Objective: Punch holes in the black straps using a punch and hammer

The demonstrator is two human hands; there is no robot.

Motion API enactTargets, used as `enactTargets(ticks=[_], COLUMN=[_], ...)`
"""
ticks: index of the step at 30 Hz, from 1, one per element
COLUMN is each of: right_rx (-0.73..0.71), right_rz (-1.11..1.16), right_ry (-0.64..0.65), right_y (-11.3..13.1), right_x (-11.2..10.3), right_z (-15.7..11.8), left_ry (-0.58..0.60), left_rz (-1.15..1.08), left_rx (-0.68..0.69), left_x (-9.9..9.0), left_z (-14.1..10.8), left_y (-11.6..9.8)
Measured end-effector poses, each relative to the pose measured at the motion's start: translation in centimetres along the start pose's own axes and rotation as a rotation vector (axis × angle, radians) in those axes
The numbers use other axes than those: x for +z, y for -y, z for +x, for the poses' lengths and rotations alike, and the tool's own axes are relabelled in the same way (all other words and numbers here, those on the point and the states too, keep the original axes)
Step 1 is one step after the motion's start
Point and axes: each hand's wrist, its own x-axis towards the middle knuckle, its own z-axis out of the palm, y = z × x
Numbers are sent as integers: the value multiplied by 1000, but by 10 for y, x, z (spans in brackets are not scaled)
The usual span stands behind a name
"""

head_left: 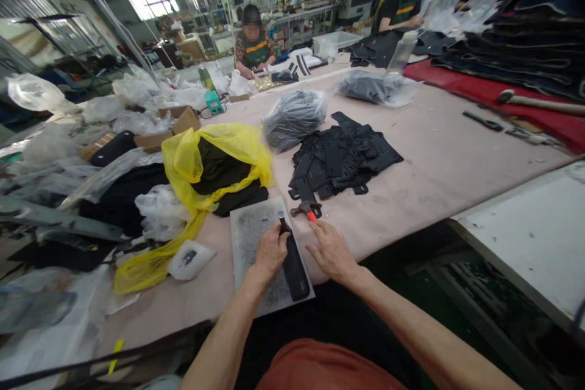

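Note:
My left hand (273,250) is closed round a short punch-like tool (281,218) with a shiny metal top. It holds the tool over the upper end of a long black strip (296,271). The strip lies along the right side of a grey, speckled board (256,234), and the tool's lower end is hidden. To the right of the board, my right hand (333,251) is over the red handle of a hammer (307,209), fingers round it and thumb apart. The hammer's head rests on the table, touching a heap of flat black pieces (338,155).
Left of the board sits a yellow plastic bag (214,134) of dark pieces. Behind the heap is a clear bag (295,119) of grey pieces. Stacked dark fabric (525,42) and a mallet (539,100) lie right. Co-workers (253,42) sit across the table.

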Motion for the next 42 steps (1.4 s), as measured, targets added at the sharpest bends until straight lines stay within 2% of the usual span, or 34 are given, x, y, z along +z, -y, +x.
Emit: enactTargets(ticks=[4, 7, 10, 15, 18, 22, 28, 39, 42], right_rx=[-206, -205, -186, -200, -210, -122, -43, 23, 21], right_rz=[19, -5, -27, -26, 11, 83, 101, 112, 177], right_ry=[125, 160, 155, 133, 88, 22, -35, -25, -29], right_y=[24, 28, 26, 25, 27, 24, 22, 31, 30], right_x=[22, 38, 44, 41, 32, 23, 37, 46, 46], right_z=[-17, -27, -30, -30, -22, 6, 42, 55, 50], left_ry=[-32, -131, -229, -265, -232, -219, -261, -284, -281], left_rz=[-66, -152, -262, -247, -283, -327, -306, -243, -235], left_rx=[-24, -121, -221, -163, -127, -42, 6, 19, 6], left_x=[6, 7, 0, -6, 2, 12, 15, 21, 22], left_z=[5, 14, 23, 16, 4, -3, -5, -4, -5], left_y=[7, 11, 12, 19, 26, 33, 39, 44, 45])
